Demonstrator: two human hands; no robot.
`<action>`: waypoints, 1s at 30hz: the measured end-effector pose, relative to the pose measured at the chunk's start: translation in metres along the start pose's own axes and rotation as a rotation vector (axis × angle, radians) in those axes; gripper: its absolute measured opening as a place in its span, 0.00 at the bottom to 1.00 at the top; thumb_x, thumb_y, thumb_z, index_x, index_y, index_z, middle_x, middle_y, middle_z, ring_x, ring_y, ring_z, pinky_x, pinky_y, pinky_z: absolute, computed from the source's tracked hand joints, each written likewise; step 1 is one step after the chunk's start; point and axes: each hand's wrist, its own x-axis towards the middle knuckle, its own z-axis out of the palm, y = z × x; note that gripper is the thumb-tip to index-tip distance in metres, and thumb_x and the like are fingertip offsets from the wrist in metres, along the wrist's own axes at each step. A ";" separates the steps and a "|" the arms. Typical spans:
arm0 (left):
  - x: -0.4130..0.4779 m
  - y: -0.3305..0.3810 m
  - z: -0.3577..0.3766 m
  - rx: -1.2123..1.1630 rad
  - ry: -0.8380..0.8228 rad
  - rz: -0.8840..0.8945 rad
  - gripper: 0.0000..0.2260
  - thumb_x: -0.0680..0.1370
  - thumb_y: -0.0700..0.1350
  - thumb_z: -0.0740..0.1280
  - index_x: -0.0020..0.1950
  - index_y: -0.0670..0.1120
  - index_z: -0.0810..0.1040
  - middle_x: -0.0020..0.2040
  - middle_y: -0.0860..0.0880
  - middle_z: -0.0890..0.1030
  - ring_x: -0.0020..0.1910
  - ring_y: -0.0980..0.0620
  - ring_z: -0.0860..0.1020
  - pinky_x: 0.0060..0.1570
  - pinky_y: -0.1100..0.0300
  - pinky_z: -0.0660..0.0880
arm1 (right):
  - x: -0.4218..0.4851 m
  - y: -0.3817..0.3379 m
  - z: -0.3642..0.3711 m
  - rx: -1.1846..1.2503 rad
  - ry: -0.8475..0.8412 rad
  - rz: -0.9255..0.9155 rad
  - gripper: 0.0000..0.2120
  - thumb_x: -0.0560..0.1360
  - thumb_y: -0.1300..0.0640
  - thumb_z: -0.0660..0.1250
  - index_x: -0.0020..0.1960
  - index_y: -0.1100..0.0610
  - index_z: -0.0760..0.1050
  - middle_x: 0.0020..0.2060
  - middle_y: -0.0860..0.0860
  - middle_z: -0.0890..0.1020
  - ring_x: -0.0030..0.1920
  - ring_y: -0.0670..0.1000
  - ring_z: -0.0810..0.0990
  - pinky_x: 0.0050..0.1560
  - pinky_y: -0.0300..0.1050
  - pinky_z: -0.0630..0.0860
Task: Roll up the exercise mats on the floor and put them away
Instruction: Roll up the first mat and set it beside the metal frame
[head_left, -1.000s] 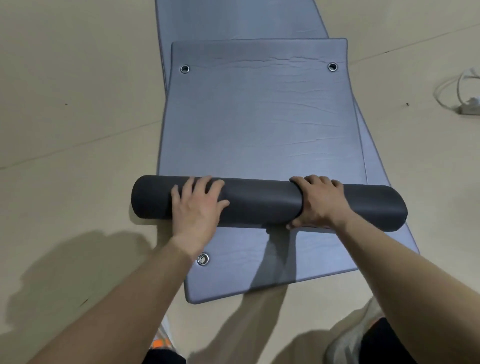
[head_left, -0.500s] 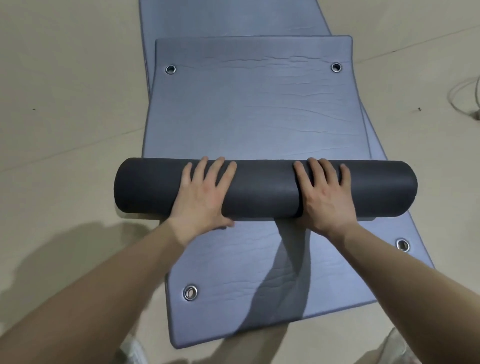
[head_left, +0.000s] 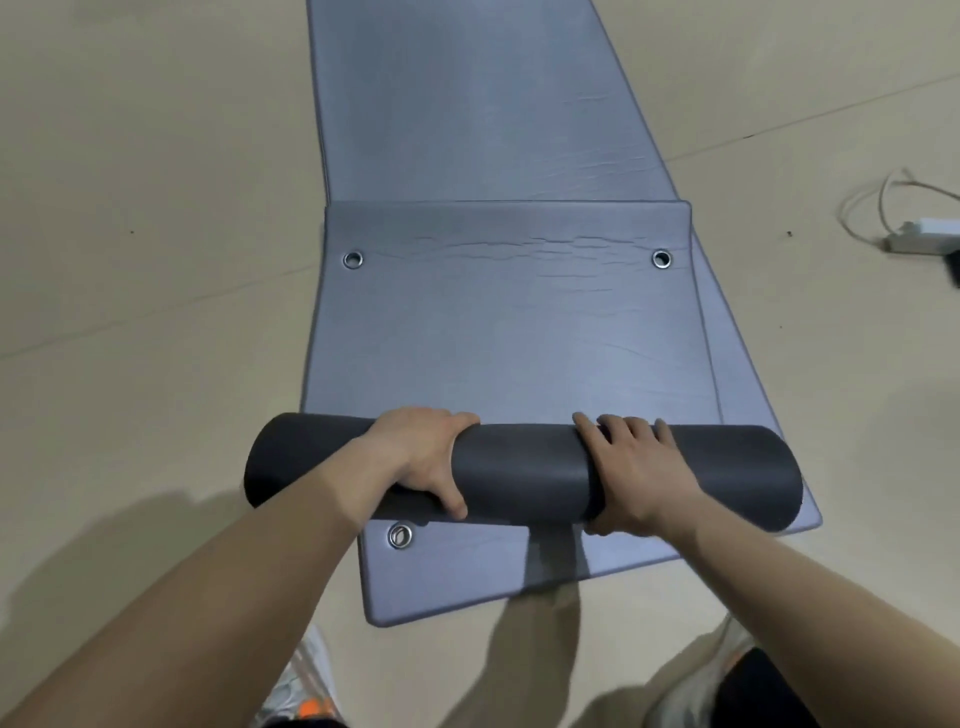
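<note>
A dark grey roll of mat (head_left: 524, 470) lies crosswise over the blue-grey exercise mats. Its flat part (head_left: 509, 332), with metal eyelets at its far corners, stretches away from me. A second blue-grey mat (head_left: 467, 104) lies underneath and runs farther ahead; its near end (head_left: 467, 577) shows below the roll. My left hand (head_left: 421, 460) wraps the left part of the roll, fingers over the top and thumb at the near side. My right hand (head_left: 631, 475) presses on the right part, fingers spread over the top.
The floor (head_left: 145, 234) is beige and bare on the left. A white power strip (head_left: 919, 240) with a cable lies on the floor at the far right. My shoes (head_left: 306, 686) show at the bottom edge.
The view has pulled back, so more of the lower mat shows ahead. My left hand went from flat on the roll to curled around it. The roll sits nearer the lower mat's near end.
</note>
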 end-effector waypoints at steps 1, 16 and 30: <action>0.002 -0.001 -0.006 -0.039 -0.036 -0.007 0.53 0.55 0.68 0.79 0.76 0.60 0.62 0.64 0.55 0.78 0.60 0.47 0.78 0.57 0.50 0.76 | -0.010 -0.007 0.012 -0.019 0.053 0.021 0.62 0.58 0.33 0.78 0.81 0.51 0.50 0.73 0.56 0.67 0.73 0.62 0.67 0.74 0.65 0.60; 0.008 -0.016 -0.004 -0.068 0.485 -0.289 0.35 0.80 0.71 0.50 0.83 0.57 0.50 0.84 0.50 0.52 0.82 0.37 0.47 0.74 0.28 0.49 | 0.020 -0.004 -0.005 0.019 0.270 0.060 0.67 0.58 0.33 0.80 0.83 0.52 0.45 0.81 0.61 0.54 0.81 0.65 0.50 0.76 0.70 0.45; 0.053 -0.045 -0.007 0.245 0.614 -0.170 0.57 0.59 0.73 0.73 0.81 0.52 0.53 0.79 0.47 0.62 0.78 0.39 0.60 0.75 0.36 0.57 | 0.095 0.044 -0.034 -0.131 0.319 0.009 0.68 0.49 0.23 0.74 0.80 0.49 0.53 0.71 0.58 0.67 0.70 0.64 0.68 0.68 0.71 0.61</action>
